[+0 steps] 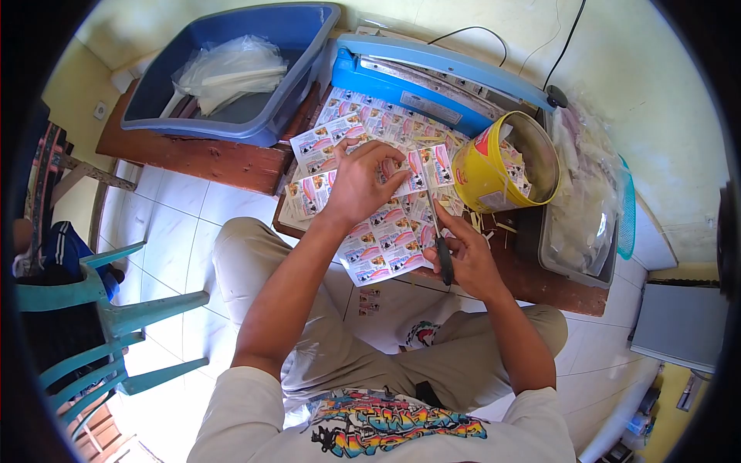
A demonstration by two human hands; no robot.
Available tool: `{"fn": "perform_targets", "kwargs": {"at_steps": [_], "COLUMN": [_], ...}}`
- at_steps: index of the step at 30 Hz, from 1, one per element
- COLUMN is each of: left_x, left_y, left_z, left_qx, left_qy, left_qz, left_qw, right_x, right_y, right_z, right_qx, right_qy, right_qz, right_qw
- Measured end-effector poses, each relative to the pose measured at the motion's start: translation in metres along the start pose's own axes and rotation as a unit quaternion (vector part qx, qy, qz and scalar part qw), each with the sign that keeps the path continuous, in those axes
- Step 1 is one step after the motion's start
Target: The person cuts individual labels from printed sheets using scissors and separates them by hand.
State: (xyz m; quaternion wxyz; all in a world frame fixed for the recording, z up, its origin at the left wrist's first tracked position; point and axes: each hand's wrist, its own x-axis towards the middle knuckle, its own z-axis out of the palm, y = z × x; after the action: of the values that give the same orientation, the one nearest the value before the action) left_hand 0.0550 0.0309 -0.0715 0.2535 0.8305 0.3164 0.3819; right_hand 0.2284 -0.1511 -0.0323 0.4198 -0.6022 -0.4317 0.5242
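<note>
My left hand [366,179] grips a strip of printed labels [434,166], fingers pinched at its left part. In my right hand [468,258] are scissors [443,255] with black handles, the blades pointing up at the strip's lower edge. Whether the blades touch the paper I cannot tell. Under both hands lie several printed label sheets [380,251] on a low wooden table. Just right of the strip, a yellow tub [472,179] leans on its side, with cut labels [515,163] inside.
Behind the sheets stands a blue heat sealer [417,96]. A blue basin [270,123] holding plastic bags [231,73] is at the back left. On the right, a grey bin [575,272] carries more clear plastic [583,201]. A green plastic chair [116,316] stands at left.
</note>
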Motion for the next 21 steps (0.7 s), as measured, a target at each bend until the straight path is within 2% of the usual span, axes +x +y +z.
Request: {"fn": "perform_targets", "kwargs": {"at_steps": [11, 21], "left_x": [-0.0007, -0.0009], "left_y": [0.0017, -0.0008], "left_z": [-0.0003, 0.0030], "left_qx": [-0.012, -0.026], "left_qy": [0.003, 0.017], "left_qz": [-0.030, -0.020], "left_qw": [0.999, 0.999], "right_x": [0.0001, -0.0002], "right_y": [-0.0024, -0.0001], "right_z": [-0.0003, -0.0061], "right_qx": [0.012, 0.052], "right_qy": [-0.012, -0.022], "right_qz": [-0.001, 0.024], "right_qw": [1.000, 0.998]}}
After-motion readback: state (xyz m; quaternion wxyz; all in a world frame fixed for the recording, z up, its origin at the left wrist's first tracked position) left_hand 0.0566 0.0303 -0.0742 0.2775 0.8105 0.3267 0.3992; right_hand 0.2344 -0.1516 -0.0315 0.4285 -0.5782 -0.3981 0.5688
